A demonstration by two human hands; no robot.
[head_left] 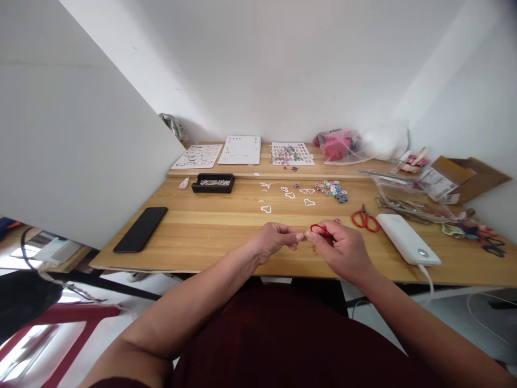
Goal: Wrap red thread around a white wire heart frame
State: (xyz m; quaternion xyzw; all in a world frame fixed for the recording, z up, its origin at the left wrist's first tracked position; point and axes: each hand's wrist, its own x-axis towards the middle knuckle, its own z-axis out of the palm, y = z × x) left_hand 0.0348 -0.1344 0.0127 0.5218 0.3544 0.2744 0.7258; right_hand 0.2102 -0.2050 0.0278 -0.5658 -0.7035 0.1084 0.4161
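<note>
Both hands meet above the front edge of the wooden table [210, 231]. My right hand [343, 248] is closed on a red cord [319, 228], which loops above its thumb and finger. A small orange-red piece [315, 249] hangs just below the fingertips. My left hand [278, 238] is pinched, its fingertips close to those of my right hand; what it grips is too small to make out. Red-handled scissors [365, 220] lie to the right of my right hand. White curved cut-out shapes [290, 195] lie beyond the hands.
A black phone [140, 230] lies at left, a black tray of small pieces [213, 183] behind it. Coloured beads [332, 189], a white power bank [407, 238] with cable, plastic bags [412, 207] and an open cardboard box [464, 178] are at right. Printed sheets [240, 150] lie on the back ledge.
</note>
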